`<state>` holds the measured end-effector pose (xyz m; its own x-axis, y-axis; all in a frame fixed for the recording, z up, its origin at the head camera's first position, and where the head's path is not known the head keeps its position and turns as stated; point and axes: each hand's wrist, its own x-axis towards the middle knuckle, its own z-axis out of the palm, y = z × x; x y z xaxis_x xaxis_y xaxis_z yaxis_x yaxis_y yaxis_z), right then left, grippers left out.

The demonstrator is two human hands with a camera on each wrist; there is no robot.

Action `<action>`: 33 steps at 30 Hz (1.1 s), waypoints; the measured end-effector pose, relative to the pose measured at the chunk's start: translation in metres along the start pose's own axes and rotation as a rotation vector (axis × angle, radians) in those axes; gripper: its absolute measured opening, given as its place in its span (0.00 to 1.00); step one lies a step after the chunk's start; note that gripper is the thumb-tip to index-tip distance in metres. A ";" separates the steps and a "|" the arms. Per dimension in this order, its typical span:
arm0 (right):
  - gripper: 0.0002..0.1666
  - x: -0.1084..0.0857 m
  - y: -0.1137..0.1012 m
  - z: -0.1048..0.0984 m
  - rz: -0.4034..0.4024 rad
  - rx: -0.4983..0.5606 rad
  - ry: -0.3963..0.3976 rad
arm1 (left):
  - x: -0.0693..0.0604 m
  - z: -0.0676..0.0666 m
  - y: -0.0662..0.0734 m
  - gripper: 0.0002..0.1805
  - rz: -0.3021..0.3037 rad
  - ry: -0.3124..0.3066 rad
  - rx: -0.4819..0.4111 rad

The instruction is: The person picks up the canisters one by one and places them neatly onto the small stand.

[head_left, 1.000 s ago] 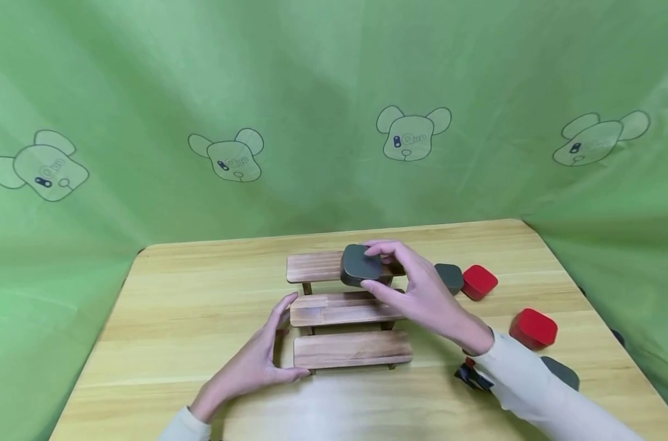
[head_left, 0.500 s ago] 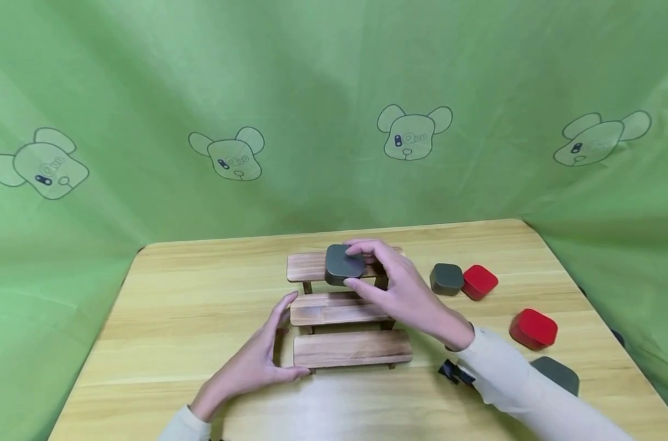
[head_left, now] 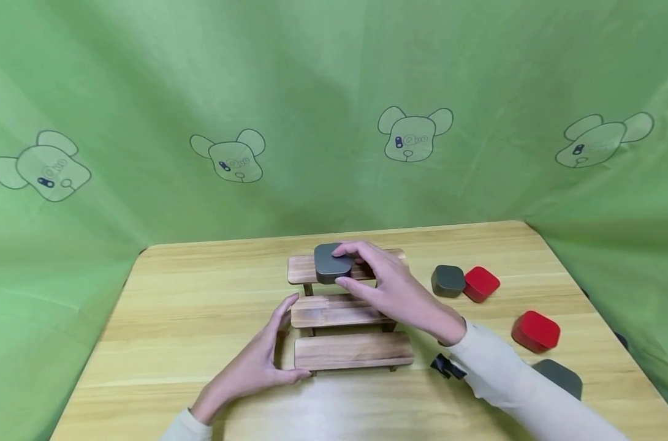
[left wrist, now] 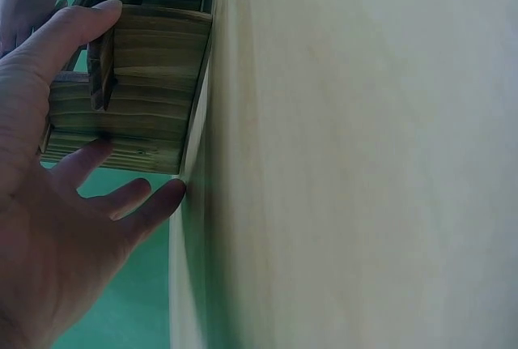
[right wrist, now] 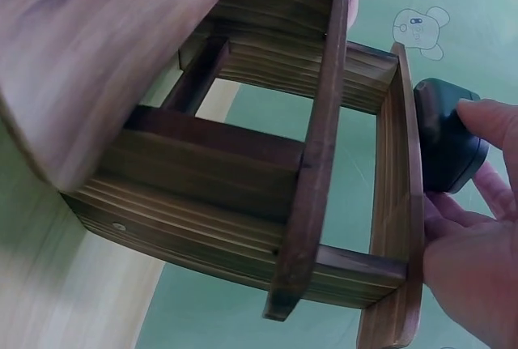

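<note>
My right hand (head_left: 391, 288) has its thumb and fingers curled round the sides of a dark grey-green, rounded-square block (head_left: 331, 260), parted only as far as the block is wide. I have that block over the uppermost tread of a brown wooden three-step stand (head_left: 353, 350), a little left of the tread's middle. The right wrist feed puts the block's underside right at the tread, though I cannot tell from here whether it bears fully on the wood. My left hand (head_left: 254, 367) is at the stand's left end, thumb and fingers spread wide apart around that side: the thumb lies forward by the lowest tread, the forefinger reaches up near the middle one. On the left wrist feed I see the thumb tip at a tread's edge, with the other fingers extended beside the side panel. The stand is upright on a pale wood-grain tabletop (head_left: 190, 306). Over to the right I have a second dark grey-green block (head_left: 448, 280) just beside a red rounded-square block (head_left: 482, 283); nearer me sits another red block (head_left: 537, 331), and past it a further dark block (head_left: 560, 376), partly covered by the cream sleeve (head_left: 505, 373). Green cloth (head_left: 312, 73) printed with outlined mouse-like heads hangs behind.
</note>
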<state>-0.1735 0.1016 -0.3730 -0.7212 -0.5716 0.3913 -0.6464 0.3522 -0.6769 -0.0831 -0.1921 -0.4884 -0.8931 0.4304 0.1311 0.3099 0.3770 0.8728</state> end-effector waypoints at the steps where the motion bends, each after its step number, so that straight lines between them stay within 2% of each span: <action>1: 0.25 0.001 0.000 0.000 -0.001 -0.004 -0.006 | 0.000 0.000 0.000 0.79 -0.004 0.002 0.004; 9: 0.27 0.005 -0.001 0.004 0.004 -0.016 -0.017 | -0.001 0.000 0.001 0.79 -0.005 0.007 0.014; 19: 0.43 0.000 -0.004 0.001 0.035 0.027 0.030 | 0.000 -0.001 0.003 0.79 0.000 0.003 0.010; 24: 0.45 -0.005 -0.005 -0.001 0.018 0.006 0.029 | 0.001 -0.002 0.003 0.79 -0.004 0.004 0.015; 33: 0.42 -0.026 -0.005 -0.010 0.064 -0.032 0.033 | 0.002 0.000 0.000 0.79 0.016 0.005 0.014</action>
<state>-0.1537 0.1223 -0.3740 -0.7689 -0.5224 0.3686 -0.6057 0.4108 -0.6814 -0.0844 -0.1914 -0.4877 -0.8895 0.4325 0.1476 0.3289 0.3816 0.8639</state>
